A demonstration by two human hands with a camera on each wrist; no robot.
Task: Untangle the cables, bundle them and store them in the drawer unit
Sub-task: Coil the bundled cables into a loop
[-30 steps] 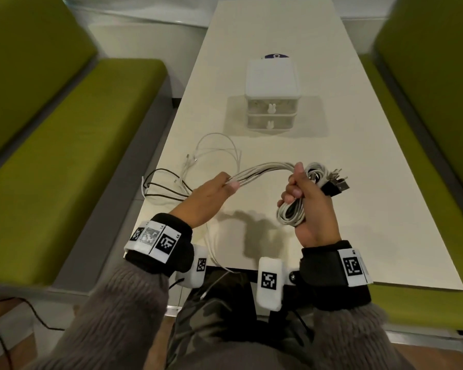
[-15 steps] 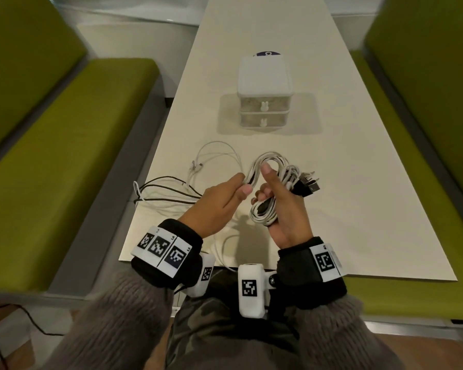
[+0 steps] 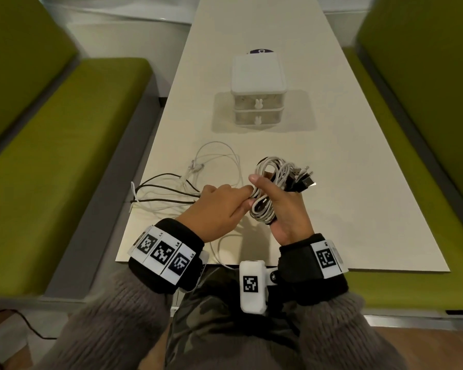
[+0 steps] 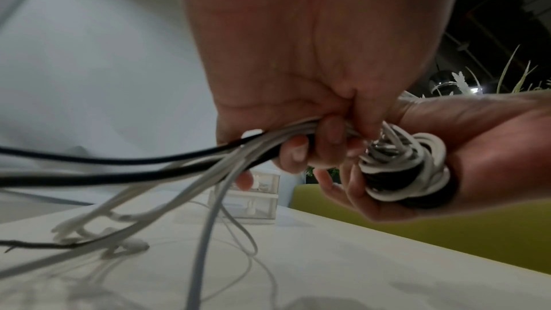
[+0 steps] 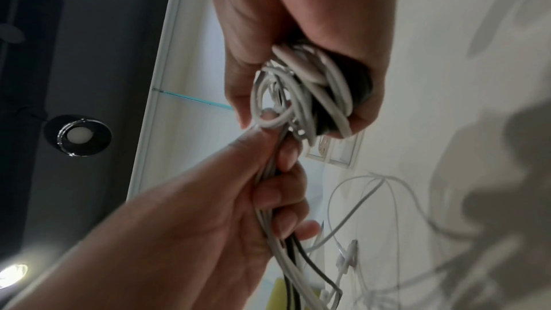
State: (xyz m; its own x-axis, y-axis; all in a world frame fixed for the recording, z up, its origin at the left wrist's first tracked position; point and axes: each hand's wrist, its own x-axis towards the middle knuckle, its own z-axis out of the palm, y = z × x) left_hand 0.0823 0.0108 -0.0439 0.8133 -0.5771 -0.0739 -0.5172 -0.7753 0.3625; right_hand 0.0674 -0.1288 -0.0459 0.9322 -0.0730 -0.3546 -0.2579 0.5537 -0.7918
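Observation:
My right hand (image 3: 284, 206) grips a coiled bundle of white and dark cables (image 3: 271, 182) above the table's near end, with USB plugs (image 3: 305, 180) sticking out to the right. My left hand (image 3: 222, 204) sits right against it, fingers curled round the loose strands that run into the coil (image 4: 268, 147). The free lengths of white and black cable (image 3: 169, 193) trail left across the table. In the right wrist view the coil (image 5: 310, 93) sits in my right palm, and my left hand (image 5: 244, 197) holds the strands below it. The white two-drawer unit (image 3: 257, 89) stands farther back, both drawers closed.
A thin white cable loop (image 3: 219, 156) lies on the cream table (image 3: 345, 182) between the hands and the drawer unit. Green benches (image 3: 64, 156) flank the table on both sides. A cable end hangs over the table's near edge (image 3: 219, 252).
My left hand has slid right along the strands until it meets my right hand, and the stretch of cable between them is now wound onto the coil. Both hands shifted slightly left.

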